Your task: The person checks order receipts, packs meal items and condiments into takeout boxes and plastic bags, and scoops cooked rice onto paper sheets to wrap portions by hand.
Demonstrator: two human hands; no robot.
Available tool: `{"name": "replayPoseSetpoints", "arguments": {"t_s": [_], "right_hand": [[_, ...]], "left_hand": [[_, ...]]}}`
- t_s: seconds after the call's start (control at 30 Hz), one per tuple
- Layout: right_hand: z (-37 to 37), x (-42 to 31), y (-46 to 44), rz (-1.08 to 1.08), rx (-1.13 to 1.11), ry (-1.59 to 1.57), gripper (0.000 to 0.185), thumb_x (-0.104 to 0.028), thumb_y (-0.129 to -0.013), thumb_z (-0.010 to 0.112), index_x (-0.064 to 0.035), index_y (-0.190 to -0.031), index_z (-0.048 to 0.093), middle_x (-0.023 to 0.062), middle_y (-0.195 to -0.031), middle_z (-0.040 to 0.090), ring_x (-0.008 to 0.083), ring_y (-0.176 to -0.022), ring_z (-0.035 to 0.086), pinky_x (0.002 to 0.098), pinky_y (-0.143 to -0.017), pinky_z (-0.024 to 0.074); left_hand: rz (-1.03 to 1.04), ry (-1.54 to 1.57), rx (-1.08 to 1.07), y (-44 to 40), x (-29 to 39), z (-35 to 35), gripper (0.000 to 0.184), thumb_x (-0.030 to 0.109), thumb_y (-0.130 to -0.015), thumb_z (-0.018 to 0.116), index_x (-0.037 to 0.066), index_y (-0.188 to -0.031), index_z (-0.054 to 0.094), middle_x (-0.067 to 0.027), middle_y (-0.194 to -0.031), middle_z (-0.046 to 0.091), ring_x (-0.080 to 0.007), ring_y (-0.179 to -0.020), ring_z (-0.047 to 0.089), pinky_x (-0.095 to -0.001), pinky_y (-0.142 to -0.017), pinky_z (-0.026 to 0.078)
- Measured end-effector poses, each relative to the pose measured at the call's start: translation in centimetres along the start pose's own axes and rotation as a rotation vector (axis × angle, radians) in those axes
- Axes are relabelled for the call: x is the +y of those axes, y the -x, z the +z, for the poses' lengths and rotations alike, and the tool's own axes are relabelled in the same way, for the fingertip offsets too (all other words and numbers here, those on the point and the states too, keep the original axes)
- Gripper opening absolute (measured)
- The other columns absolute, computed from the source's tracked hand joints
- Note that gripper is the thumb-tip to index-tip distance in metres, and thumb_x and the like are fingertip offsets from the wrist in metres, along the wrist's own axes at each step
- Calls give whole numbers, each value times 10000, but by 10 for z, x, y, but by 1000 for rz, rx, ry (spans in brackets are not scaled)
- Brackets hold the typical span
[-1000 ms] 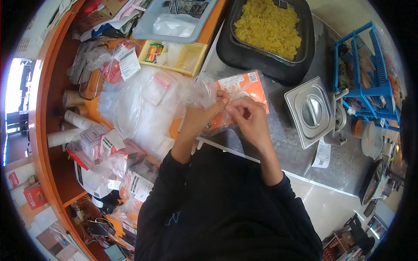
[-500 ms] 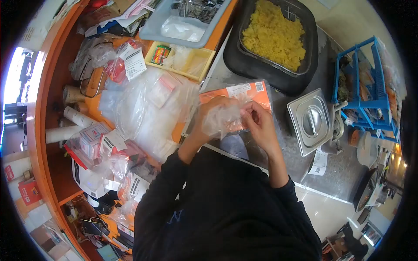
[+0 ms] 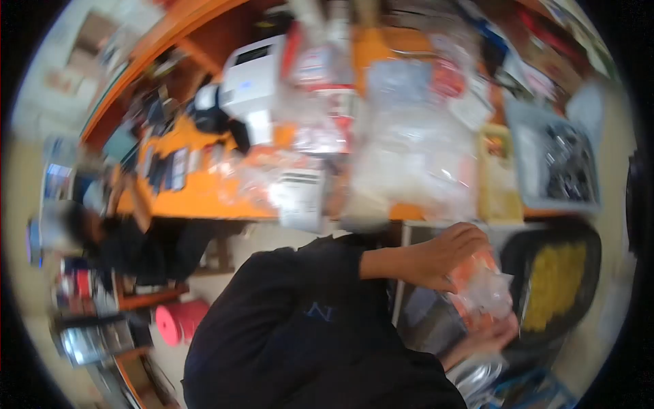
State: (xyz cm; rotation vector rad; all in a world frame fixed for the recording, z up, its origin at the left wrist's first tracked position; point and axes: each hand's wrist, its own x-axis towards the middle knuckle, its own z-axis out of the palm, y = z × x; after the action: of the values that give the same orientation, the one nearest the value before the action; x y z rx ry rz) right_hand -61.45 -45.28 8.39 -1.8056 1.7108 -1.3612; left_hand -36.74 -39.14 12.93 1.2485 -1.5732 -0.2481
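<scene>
My left hand (image 3: 446, 258) grips the near upper edge of an orange packet (image 3: 480, 255), with its fingers curled round it. At the packet's lower edge is my right hand (image 3: 492, 337), its fingers closed against it. A crumpled clear plastic bag (image 3: 487, 292) lies over the packet between both hands. The picture is smeared by motion, so the fingertips are hard to make out. Just right of the packet sits the black pan of yellow food (image 3: 555, 283).
Clear plastic bags (image 3: 415, 146) and a white printer (image 3: 252, 78) stand on the orange counter (image 3: 184, 203). A grey bin (image 3: 591, 198) and a yellow tray (image 3: 501, 194) are at the right. Another person (image 3: 146, 249) sits at the left, by a pink bucket (image 3: 180, 320).
The view has swung round to the left, bringing the other person into sight. My hands have moved apart, from the crumpled plastic to opposite edges of the orange packet.
</scene>
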Motion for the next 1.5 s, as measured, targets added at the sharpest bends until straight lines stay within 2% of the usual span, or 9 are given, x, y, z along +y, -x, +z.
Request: {"name": "replayPoseSetpoints", "arguments": {"t_s": [0.1, 0.23, 0.3, 0.4, 0.5, 0.67, 0.73, 1.0, 1.5], "right_hand": [[13, -89, 16, -201, 133, -268, 357, -271, -982, 359, 3, -881, 564, 81, -741, 472, 213, -736, 491, 322, -738, 421], [55, -182, 81, -507, -56, -658, 271, -218, -930, 431, -2, -814, 548, 95, -682, 480, 220, -674, 497, 329, -701, 408], [82, -245, 112, -701, -431, -835, 142, -136, -848, 550, -2, -800, 549, 118, -670, 531, 230, -641, 513, 347, -676, 413], [152, -342, 177, -751, -779, -775, 123, -44, -706, 711, -18, -795, 631, 88, -709, 615, 242, -629, 575, 318, -578, 443], [239, -391, 231, -813, -1017, -688, 124, -91, -735, 693, -41, -838, 645, 72, -758, 636, 240, -698, 615, 330, -645, 484], [340, -422, 278, -1150, -1095, -334, 186, -107, -725, 691, -40, -895, 653, 80, -820, 622, 257, -764, 602, 339, -674, 491], [363, -418, 288, -1256, -1095, -242, 220, -114, -720, 672, -53, -928, 635, 77, -847, 602, 258, -822, 591, 344, -707, 490], [375, -414, 290, -1388, -1169, -181, 350, -33, -625, 597, -41, -974, 593, 101, -901, 576, 286, -917, 566, 370, -794, 474], [379, -416, 300, -1074, -1079, -224, 64, -36, -752, 608, -28, -813, 625, 100, -825, 617, 269, -781, 602, 326, -686, 491]], "left_hand": [[-13, -435, 163, 65, 17, -119, 392, 156, -747, 681, 45, -1069, 486, -134, -1023, 520, -285, -867, 528, -421, -805, 404], [-212, -999, 1147, 164, 42, -274, 178, -7, -831, 554, 11, -993, 484, -77, -933, 511, -177, -854, 514, -302, -814, 418], [-494, -597, 1218, 210, 20, -343, 215, 33, -833, 590, 22, -1036, 518, -61, -992, 547, -148, -911, 532, -277, -833, 425], [-909, 93, 792, 272, -82, -379, 452, 128, -803, 677, 63, -1197, 464, -63, -1115, 547, -162, -1010, 543, -273, -864, 443], [-721, 426, 822, 303, -195, -354, 617, 74, -723, 750, 16, -1234, 409, -62, -1084, 528, -133, -928, 536, -251, -826, 459], [-949, 493, 602, 281, -186, -381, 266, 29, -845, 600, 30, -1098, 516, -7, -929, 557, -112, -952, 528, -216, -784, 441], [-728, 748, 651, 295, -205, -373, 183, 17, -862, 569, 31, -1044, 560, 9, -924, 561, -79, -896, 528, -201, -755, 422], [-685, 695, 573, 281, -173, -399, 261, 41, -894, 520, 16, -1154, 513, -19, -1044, 572, -93, -952, 526, -231, -811, 423], [-673, 731, 525, 300, -184, -389, 249, 82, -909, 534, 19, -1145, 486, -8, -964, 552, -77, -903, 514, -228, -794, 414]]}}
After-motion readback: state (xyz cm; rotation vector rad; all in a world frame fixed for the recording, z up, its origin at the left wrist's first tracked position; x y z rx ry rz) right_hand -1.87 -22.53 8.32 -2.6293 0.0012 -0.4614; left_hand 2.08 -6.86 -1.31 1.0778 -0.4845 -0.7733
